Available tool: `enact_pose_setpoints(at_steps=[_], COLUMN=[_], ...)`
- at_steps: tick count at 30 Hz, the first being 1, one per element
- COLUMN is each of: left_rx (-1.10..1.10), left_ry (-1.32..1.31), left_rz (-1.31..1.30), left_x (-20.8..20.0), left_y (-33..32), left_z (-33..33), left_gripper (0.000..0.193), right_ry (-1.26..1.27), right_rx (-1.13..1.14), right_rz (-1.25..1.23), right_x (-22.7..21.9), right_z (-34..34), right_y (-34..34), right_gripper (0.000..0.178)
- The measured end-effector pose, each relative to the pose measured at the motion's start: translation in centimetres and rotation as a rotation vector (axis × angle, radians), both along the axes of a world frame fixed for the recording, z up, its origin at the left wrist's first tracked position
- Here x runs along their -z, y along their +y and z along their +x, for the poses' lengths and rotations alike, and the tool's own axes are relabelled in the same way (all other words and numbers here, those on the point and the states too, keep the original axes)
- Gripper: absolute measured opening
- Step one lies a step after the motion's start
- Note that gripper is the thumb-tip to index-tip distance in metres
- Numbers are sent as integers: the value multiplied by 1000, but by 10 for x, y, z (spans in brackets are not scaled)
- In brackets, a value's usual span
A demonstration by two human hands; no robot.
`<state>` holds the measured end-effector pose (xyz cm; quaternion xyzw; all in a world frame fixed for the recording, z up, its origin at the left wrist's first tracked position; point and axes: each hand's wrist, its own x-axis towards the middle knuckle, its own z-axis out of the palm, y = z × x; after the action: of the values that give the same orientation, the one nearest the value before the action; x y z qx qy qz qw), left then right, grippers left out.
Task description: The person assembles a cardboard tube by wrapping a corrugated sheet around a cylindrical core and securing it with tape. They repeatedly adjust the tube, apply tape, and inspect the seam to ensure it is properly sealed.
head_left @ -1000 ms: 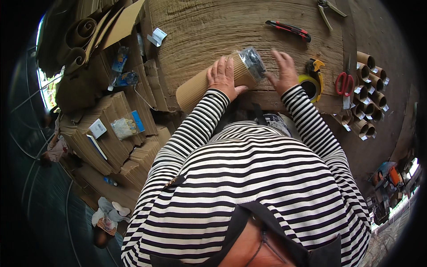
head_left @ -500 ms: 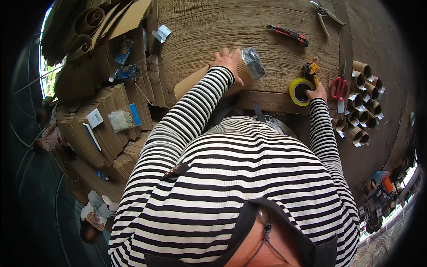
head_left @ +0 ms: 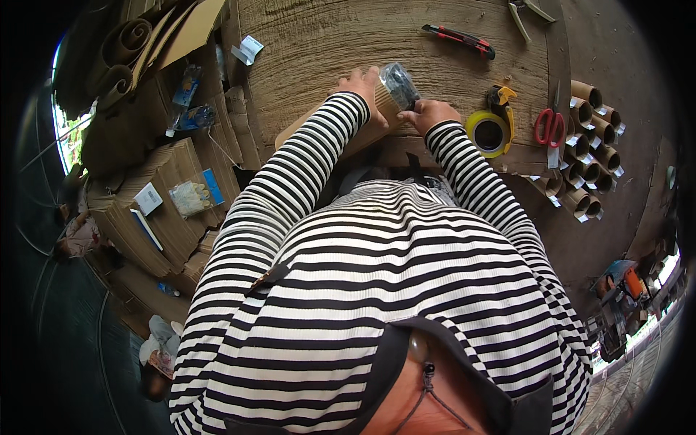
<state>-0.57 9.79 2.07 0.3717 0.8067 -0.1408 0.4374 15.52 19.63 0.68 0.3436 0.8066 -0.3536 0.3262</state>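
Observation:
On the wooden table edge lies a strip of corrugated cardboard (head_left: 389,101), curved around a clear plastic cylinder (head_left: 399,84) whose end sticks out at the right. My left hand (head_left: 362,93) is wrapped over the cardboard and presses it against the cylinder. At the cylinder's near side, my right hand (head_left: 433,114) has its fingers curled and its thumb at the cardboard's edge; what lies under the fingertips is partly hidden. Right of that hand, a yellow tape roll (head_left: 471,138) sits in a tape dispenser (head_left: 504,98) with a yellow-and-black top.
A red-and-black box cutter (head_left: 460,40), pruning shears (head_left: 523,20) and red-handled scissors (head_left: 549,129) lie on the table (head_left: 312,43). Several cardboard tubes (head_left: 591,156) are stacked at the right. At the left stand cardboard stacks (head_left: 174,163) with plastic bottles (head_left: 194,117). People are at the far left.
My right hand has let go of the tape dispenser and moved left to the cardboard and cylinder. My left hand still grips the cardboard. The whole view has shifted slightly.

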Motion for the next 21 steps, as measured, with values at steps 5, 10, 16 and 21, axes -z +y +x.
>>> enact_pose_setpoints(at_steps=[5, 10, 16, 21], left_rx=[-12, 5, 3, 6], left_ry=[-3, 17, -30, -43], left_rz=[8, 28, 47, 39], left_x=[2, 6, 9, 10], left_y=[-8, -6, -12, -13], left_z=[-1, 1, -2, -4], left_gripper=[132, 130, 128, 133], right_ry=[187, 800, 866, 63], right_rx=[-131, -251, -278, -189], right_rz=[178, 430, 518, 167], right_x=[17, 68, 68, 25], right_z=[10, 36, 40, 20], right_y=[-7, -1, -2, 5], right_gripper=[50, 43, 38, 55])
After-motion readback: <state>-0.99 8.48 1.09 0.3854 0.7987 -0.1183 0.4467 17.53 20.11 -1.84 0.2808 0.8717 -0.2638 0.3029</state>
